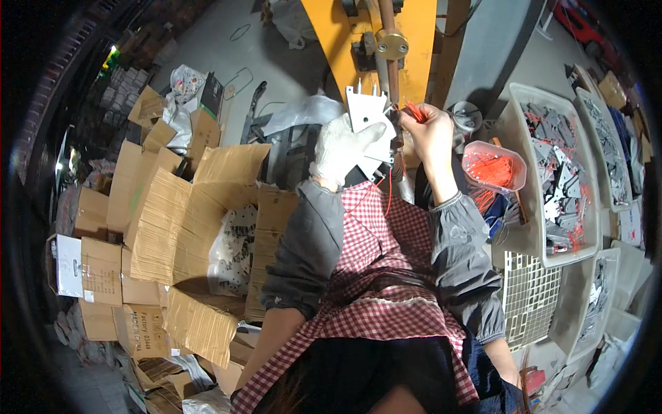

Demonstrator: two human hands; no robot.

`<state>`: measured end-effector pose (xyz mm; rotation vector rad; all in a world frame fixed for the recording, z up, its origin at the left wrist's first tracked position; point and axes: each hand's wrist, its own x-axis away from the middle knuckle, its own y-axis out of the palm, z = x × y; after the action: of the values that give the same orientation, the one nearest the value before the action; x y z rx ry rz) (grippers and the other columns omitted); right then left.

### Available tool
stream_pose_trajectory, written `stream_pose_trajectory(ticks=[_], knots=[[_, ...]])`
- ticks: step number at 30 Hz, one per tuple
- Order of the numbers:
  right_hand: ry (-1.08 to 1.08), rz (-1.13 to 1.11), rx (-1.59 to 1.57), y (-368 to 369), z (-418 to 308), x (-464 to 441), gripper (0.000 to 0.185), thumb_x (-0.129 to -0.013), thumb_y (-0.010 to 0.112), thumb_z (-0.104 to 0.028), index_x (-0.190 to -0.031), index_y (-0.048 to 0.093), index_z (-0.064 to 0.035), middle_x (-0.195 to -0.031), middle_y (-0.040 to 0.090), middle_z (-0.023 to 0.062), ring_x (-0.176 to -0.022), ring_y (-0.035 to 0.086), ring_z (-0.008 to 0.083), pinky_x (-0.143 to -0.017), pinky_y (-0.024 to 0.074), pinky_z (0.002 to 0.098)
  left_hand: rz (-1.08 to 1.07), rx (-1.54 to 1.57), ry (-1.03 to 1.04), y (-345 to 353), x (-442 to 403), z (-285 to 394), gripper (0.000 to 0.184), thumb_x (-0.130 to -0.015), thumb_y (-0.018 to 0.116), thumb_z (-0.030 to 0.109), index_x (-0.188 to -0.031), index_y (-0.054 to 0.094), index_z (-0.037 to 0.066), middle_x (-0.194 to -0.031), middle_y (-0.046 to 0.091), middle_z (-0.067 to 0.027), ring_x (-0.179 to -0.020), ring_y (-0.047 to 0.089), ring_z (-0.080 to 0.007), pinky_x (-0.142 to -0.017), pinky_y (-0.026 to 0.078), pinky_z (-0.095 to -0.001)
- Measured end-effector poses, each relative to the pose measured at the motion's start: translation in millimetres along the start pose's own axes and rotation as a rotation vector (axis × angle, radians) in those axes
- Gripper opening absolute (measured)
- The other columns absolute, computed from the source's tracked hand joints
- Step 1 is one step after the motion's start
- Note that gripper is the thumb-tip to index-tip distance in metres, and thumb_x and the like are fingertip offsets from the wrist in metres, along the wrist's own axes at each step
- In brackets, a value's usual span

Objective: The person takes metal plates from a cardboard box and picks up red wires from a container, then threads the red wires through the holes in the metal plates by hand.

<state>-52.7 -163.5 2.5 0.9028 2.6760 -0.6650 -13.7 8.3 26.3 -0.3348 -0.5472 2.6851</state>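
A white flat metal plate [365, 117] with a dark hole and small prongs at its top stands in front of the yellow machine [414, 69]. My left hand [341, 148], in a whitish glove, is closed on this plate, its thumb across the plate's face. Just right of the plate, my bare right hand [431, 134] pinches a small bundle of red wires [414, 112] close to the machine's vertical rod [394, 79]. One red wire hangs below the plate over the checked apron [365, 214]. Fingertips of my right hand are partly hidden by the wires.
A pink-rimmed tub [523, 172] of red wires stands right of my right hand. Farther right, a large white bin [552, 259] holds grey and white metal parts. An open cardboard box [162, 234] with dark small parts in white plastic stands at the left.
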Motion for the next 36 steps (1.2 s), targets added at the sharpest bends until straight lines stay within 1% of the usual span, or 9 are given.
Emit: stream_pose_trajectory(ticks=[13, 15, 19, 23, 24, 25, 28, 30, 36], knots=[[-0.069, -0.015, 0.092, -3.9, -5.0, -3.5, 0.02, -0.068, 0.071, -0.015, -0.078, 0.068, 0.0024, -0.062, 0.062, 0.0184, -0.058, 0.065, 0.0276, -0.059, 0.0492, 0.0344, -0.1, -0.038, 0.022, -11.2, -16.5, -14.9, 0.034, -0.082, 0.07, 0.026, -0.108, 0.067, 0.005, -0.093, 0.071, -0.0075, -0.084, 0.068, -0.0139, -0.073, 0.052, -0.0284], [-0.021, -0.067, 0.096, -6.2, -6.0, -2.6, 0.022, -0.072, 0.071, -0.019, -0.082, 0.069, 0.0009, -0.071, 0.064, 0.0195, -0.066, 0.066, 0.031, -0.062, 0.0503, 0.0364, -0.255, 0.382, -0.122, -11.0, -20.3, -26.6, 0.033, -0.084, 0.068, 0.026, -0.107, 0.067, 0.003, -0.094, 0.071, -0.0087, -0.083, 0.067, -0.0145, -0.074, 0.052, -0.0289], [-0.2, 0.023, 0.208, -18.0, 23.7, -11.4, 0.026, -0.089, 0.06, -0.027, -0.098, 0.066, -0.0031, -0.093, 0.066, 0.0188, -0.083, 0.066, 0.0335, -0.07, 0.0514, 0.0402, -0.246, 0.356, 0.033, -11.6, -25.1, -39.9, 0.03, -0.086, 0.067, 0.025, -0.105, 0.067, 0.001, -0.091, 0.071, -0.0087, -0.082, 0.067, -0.0152, -0.073, 0.052, -0.0291], [-0.056, 0.153, 0.207, -71.1, 18.4, -18.5, 0.021, -0.094, 0.056, -0.022, -0.101, 0.064, -0.0036, -0.085, 0.066, 0.0154, -0.076, 0.066, 0.0209, -0.07, 0.0499, 0.0324, -0.297, 0.382, -0.034, -13.5, 1.8, -1.4, 0.038, -0.085, 0.067, 0.023, -0.115, 0.06, 0.0, -0.099, 0.068, -0.0106, -0.09, 0.065, -0.0179, -0.08, 0.051, -0.0301], [-0.136, 0.178, 0.18, -71.9, 31.9, -20.6, 0.021, -0.093, 0.055, -0.024, -0.104, 0.064, -0.008, -0.081, 0.067, 0.0162, -0.078, 0.067, 0.0302, -0.067, 0.0514, 0.038, -0.384, 0.561, 0.015, -15.5, 4.0, 4.7, 0.042, -0.085, 0.068, 0.022, -0.119, 0.058, 0.001, -0.103, 0.067, -0.0116, -0.095, 0.064, -0.0189, -0.083, 0.05, -0.0304], [-0.142, 0.194, 0.169, -68.2, 27.8, -20.5, 0.021, -0.093, 0.055, -0.024, -0.104, 0.064, -0.008, -0.081, 0.067, 0.0162, -0.078, 0.067, 0.0302, -0.067, 0.0514, 0.038, -0.236, 0.24, 0.182, -13.2, 1.1, -16.5, 0.053, -0.083, 0.069, 0.019, -0.128, 0.048, 0.001, -0.112, 0.063, -0.0146, -0.104, 0.061, -0.0214, -0.089, 0.047, -0.0325], [-0.264, 0.122, 0.171, -45.9, 9.3, -8.2, 0.02, -0.092, 0.058, -0.021, -0.107, 0.06, -0.0069, -0.075, 0.067, 0.0121, -0.07, 0.068, 0.0271, -0.062, 0.0515, 0.0356, -0.205, 0.138, 0.108, -14.6, 9.9, -27.7, 0.058, -0.083, 0.068, 0.019, -0.132, 0.042, 0.003, -0.112, 0.062, -0.0154, -0.107, 0.06, -0.0236, -0.091, 0.046, -0.0344], [-0.076, 0.006, 0.036, -26.9, 12.4, -7.8, 0.021, -0.09, 0.06, -0.021, -0.102, 0.057, -0.0039, -0.075, 0.067, 0.014, -0.071, 0.068, 0.0298, -0.065, 0.0517, 0.0377, -0.131, -0.043, 0.077, -17.7, 22.1, 1.7, 0.062, -0.084, 0.067, 0.025, -0.135, 0.038, 0.006, -0.112, 0.062, -0.0162, -0.107, 0.06, -0.0267, -0.091, 0.046, -0.0366], [-0.102, 0.054, 0.016, 7.3, 43.5, -10.6, 0.026, -0.083, 0.066, -0.024, -0.09, 0.058, 0.0, -0.081, 0.066, 0.018, -0.072, 0.065, 0.0334, -0.066, 0.05, 0.0387, -0.143, -0.009, 0.05, -11.7, 10.4, -11.8, 0.056, -0.085, 0.064, 0.028, -0.133, 0.041, 0.012, -0.112, 0.063, -0.0139, -0.104, 0.062, -0.0281, -0.087, 0.047, -0.0371]])
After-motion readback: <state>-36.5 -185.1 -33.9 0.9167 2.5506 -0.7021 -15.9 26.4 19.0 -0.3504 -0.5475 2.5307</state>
